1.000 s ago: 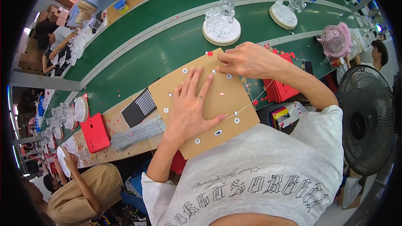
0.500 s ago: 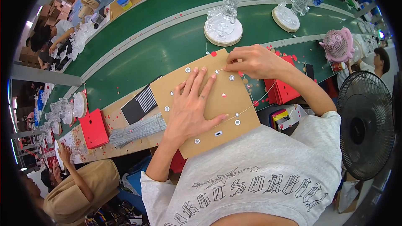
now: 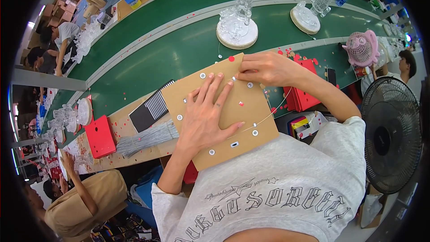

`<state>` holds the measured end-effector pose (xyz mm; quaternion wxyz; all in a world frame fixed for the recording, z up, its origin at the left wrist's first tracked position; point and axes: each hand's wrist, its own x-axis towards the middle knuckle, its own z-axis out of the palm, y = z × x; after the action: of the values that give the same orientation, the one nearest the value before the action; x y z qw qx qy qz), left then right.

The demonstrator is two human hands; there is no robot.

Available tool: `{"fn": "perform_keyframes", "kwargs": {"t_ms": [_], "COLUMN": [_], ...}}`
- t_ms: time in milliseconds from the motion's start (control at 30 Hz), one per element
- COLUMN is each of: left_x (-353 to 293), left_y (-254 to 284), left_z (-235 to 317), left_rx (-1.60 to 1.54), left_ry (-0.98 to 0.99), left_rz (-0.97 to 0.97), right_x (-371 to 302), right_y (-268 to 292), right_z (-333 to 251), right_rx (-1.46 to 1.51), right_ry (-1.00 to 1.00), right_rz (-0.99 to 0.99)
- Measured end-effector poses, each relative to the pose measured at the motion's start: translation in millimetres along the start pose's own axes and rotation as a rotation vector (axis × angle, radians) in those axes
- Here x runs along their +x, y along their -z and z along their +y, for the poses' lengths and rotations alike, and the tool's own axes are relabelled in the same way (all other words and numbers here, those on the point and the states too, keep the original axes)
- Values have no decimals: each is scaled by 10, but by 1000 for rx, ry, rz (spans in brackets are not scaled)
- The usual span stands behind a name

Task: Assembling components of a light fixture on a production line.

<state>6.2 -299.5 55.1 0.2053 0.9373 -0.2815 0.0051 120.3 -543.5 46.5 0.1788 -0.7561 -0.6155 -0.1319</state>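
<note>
Green surface (image 3: 179, 54) beyond; left hand (image 3: 205, 114) spread on brown board (image 3: 257, 110), right hand (image 3: 265, 69) pinched over it, contents hidden

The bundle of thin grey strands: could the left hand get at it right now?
Probably yes: the bundle lies just left of the brown board, its outer end uncovered. But the left hand is spread on that board and would have to lift off.

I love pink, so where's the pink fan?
In the head view, the pink fan is toward the upper right, just above the big black fan and up to the right of the red sheets.
</note>
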Motion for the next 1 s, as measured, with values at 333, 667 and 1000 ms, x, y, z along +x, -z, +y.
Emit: {"fn": "perform_keyframes", "kwargs": {"t_ms": [333,667,1000], "left_x": [20,311,501], "left_y": [-2,175,-121], "left_z": [-23,-133,-256], "left_rx": [-155,-384,-589], "left_ry": [11,182,63], "left_rz": [61,-13,248], "right_x": [25,-113,-164], "right_y": [23,131,-51], "right_z": [-52,-47,-529], "right_rx": [-2,92,-244], "right_ry": [-61,-208,-135], "right_rz": [27,-60,43]}}
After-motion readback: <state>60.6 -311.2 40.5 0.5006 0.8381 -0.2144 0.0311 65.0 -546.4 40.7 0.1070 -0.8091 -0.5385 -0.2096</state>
